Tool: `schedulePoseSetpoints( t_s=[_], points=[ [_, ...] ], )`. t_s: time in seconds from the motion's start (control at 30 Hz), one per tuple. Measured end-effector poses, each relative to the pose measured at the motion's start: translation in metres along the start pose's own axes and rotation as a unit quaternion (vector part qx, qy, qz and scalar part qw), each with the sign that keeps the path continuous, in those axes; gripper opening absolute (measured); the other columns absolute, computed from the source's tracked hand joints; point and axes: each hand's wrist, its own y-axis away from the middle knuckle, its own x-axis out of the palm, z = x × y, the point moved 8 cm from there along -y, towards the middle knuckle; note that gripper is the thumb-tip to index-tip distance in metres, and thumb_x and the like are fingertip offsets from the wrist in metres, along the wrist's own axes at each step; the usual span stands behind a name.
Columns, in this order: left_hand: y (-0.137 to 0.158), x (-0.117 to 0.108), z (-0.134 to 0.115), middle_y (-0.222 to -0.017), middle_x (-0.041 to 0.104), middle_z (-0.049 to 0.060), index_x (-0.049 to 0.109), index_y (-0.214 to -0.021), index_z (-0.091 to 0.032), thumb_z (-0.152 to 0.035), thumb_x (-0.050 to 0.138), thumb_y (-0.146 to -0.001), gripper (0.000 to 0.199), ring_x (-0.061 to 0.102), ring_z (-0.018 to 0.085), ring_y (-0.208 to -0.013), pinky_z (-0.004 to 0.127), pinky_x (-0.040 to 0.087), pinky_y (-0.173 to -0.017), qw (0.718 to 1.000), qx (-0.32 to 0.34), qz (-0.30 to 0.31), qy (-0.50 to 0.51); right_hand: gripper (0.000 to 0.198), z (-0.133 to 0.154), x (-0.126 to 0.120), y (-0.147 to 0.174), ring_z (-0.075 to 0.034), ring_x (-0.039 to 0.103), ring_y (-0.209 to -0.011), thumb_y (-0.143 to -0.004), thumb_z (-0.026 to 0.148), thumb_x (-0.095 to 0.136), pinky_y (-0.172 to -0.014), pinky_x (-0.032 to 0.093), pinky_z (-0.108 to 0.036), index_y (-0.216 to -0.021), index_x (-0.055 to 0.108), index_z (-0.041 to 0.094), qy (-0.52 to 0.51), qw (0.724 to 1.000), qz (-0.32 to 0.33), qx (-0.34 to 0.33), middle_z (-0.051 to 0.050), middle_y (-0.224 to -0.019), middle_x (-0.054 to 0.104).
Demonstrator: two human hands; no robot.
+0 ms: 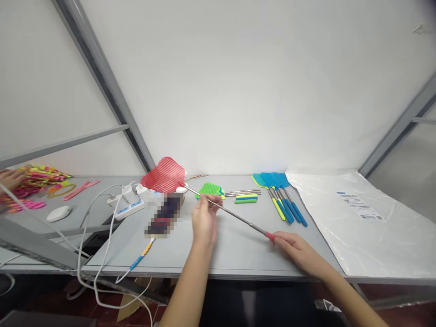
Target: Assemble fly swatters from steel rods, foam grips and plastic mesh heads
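A red fly swatter [165, 175] with a metal telescopic shaft is held slantwise above the grey table, its head to the upper left. My left hand [205, 218] is closed on the shaft below the head. At the other end my right hand [293, 250] grips the red handle, which the fingers mostly cover. Behind my left hand lie green and blue swatter heads [210, 189]. To their right are several bare metal rods [243, 193] and loose green, blue and yellow handle sleeves [246, 199]. Farther right, several whole swatters [282, 195] with blue or yellow-green handles lie fanned together.
A large white plastic bag [361, 222] with a label covers the table's right side. At left are a phone [165, 215] on a cable, a white power strip [129, 205] and loose white cords. Another person's hand [12, 179] touches colourful strands [41, 179] beyond the metal post.
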Motion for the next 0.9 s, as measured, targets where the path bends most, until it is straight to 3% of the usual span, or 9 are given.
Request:
schedulePoseSetpoints(
  t_s=[0.13,0.27,0.37,0.47,0.6,0.77,0.9],
  points=[
    [-0.034,-0.019,-0.038,-0.071,0.06,0.0,0.056,-0.072,-0.017,-0.047,0.064,-0.082,0.033,0.057,0.011,-0.063,0.026,0.046,-0.066,0.994,0.053,-0.082,0.042,0.046,-0.008,-0.005,0.009,-0.017,0.046,-0.062,-0.09,0.059,0.04,-0.058,0.039,-0.028,-0.086,0.067,0.022,-0.01,1.0,-0.003,0.023,0.0,-0.066,0.05],
    [-0.05,-0.027,-0.045,-0.071,0.06,-0.001,0.055,-0.074,-0.017,-0.047,0.058,-0.086,0.033,0.054,0.009,-0.057,0.025,0.045,-0.062,0.987,0.066,-0.133,0.067,0.044,-0.011,-0.007,0.008,-0.015,0.04,-0.059,-0.09,0.058,0.041,-0.055,0.033,-0.027,-0.082,0.065,0.022,-0.028,0.999,-0.001,0.033,0.001,-0.062,0.044],
    [-0.04,-0.012,-0.027,-0.073,0.061,0.001,0.059,-0.075,-0.016,-0.05,0.056,-0.086,0.036,0.055,0.01,-0.059,0.025,0.045,-0.061,0.993,0.059,-0.095,0.039,0.043,-0.013,-0.008,0.002,-0.013,0.032,-0.055,-0.091,0.058,0.041,-0.052,0.026,-0.026,-0.083,0.063,0.021,-0.051,0.998,0.008,0.04,0.004,-0.059,0.035],
    [-0.018,0.015,0.01,-0.076,0.064,0.005,0.062,-0.077,-0.015,-0.052,0.054,-0.087,0.039,0.059,0.013,-0.068,0.027,0.048,-0.067,1.0,-0.014,0.012,-0.012,0.045,-0.017,-0.007,-0.004,-0.012,0.029,-0.051,-0.091,0.06,0.04,-0.049,0.022,-0.025,-0.089,0.062,0.021,-0.068,0.995,0.03,0.06,0.006,-0.055,0.03],
    [0.007,0.024,0.043,-0.083,0.067,0.008,0.064,-0.079,-0.015,-0.054,0.049,-0.089,0.043,0.06,0.015,-0.074,0.031,0.049,-0.074,0.994,-0.073,0.055,-0.055,0.041,-0.002,-0.008,-0.011,-0.016,0.049,-0.065,-0.094,0.055,0.037,-0.059,0.035,-0.026,-0.084,0.058,0.021,0.035,0.999,0.01,0.021,0.0,-0.07,0.055],
    [0.008,0.025,0.05,-0.078,0.066,0.007,0.06,-0.076,-0.016,-0.053,0.048,-0.09,0.041,0.061,0.016,-0.074,0.031,0.048,-0.074,0.991,-0.092,0.064,-0.069,0.039,0.028,-0.001,-0.027,-0.019,0.057,-0.07,-0.098,0.049,0.027,-0.062,0.033,-0.028,-0.08,0.05,0.023,0.218,0.976,-0.029,0.002,-0.001,-0.073,0.061],
    [-0.015,0.016,0.03,-0.072,0.064,0.004,0.056,-0.073,-0.016,-0.051,0.055,-0.086,0.038,0.061,0.015,-0.069,0.03,0.048,-0.072,0.997,-0.064,0.012,-0.032,0.039,0.037,0.0,-0.043,-0.019,0.058,-0.064,-0.1,0.048,0.022,-0.056,0.028,-0.027,-0.082,0.048,0.025,0.306,0.951,-0.045,-0.009,0.0,-0.068,0.061]
  ],
)
